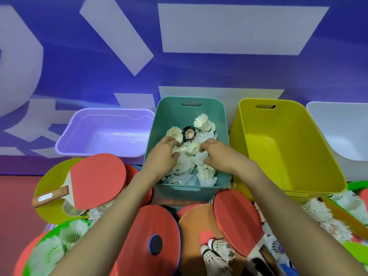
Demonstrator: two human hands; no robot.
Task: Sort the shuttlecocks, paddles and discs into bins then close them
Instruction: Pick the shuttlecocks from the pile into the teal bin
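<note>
**Inspector A:** Access and clearances?

**Inspector B:** Four open bins stand in a row against the blue wall: purple bin, teal bin, yellow bin and white bin. The teal and yellow walls nearly touch. Both forearms reach in over the teal bin's near edge. The pile crowds right up to that edge.

**Inspector A:** Materials?

**Inspector B:** The bins are smooth plastic with rounded corners and slot handles. The shuttlecocks are white and feathered, heaped from the near wall to mid-bin. One dark shuttlecock is seen end-on.

**Inspector A:** Hands?

**Inspector B:** The left hand has its fingers and thumb curled on a white shuttlecock. The right hand is curled into the heap. I cannot tell whether it holds anything.

**Inspector A:** Orientation of the rest?

**Inspector B:** The left paddle has red rubber and lies on a yellow disc, with its wooden handle towards the left. The right paddle has its blade towards the teal bin and its handle trailing near-right. A red disc lies flat between the forearms.
</note>
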